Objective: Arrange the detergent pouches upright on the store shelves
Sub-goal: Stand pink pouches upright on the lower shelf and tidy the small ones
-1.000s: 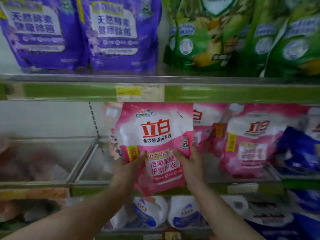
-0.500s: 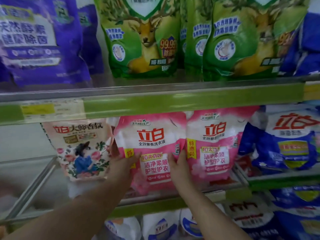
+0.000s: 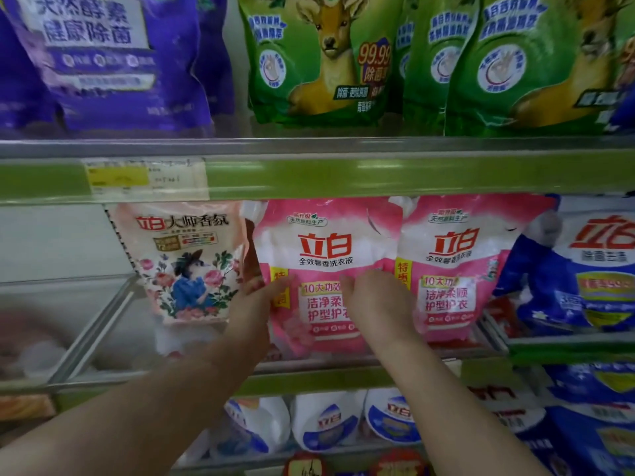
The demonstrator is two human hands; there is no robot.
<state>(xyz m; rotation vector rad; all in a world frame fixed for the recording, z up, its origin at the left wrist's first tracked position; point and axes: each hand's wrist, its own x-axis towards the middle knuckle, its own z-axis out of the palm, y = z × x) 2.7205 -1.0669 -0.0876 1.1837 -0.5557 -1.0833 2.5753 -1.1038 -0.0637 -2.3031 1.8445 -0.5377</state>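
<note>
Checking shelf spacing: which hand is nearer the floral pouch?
Left. The left hand is beside the floral pouch; the right hand is farther right, on the pink pouch.

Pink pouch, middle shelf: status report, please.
Left hand and right hand both grip the pink pouch, fingers on its front. Pouch upright between the floral pouch and a second pink pouch. Nothing in the way.

The middle shelf (image 3: 343, 367) bears pink pouches (image 3: 453, 266), a floral pouch (image 3: 185, 262), blue pouches (image 3: 580, 269).
</note>
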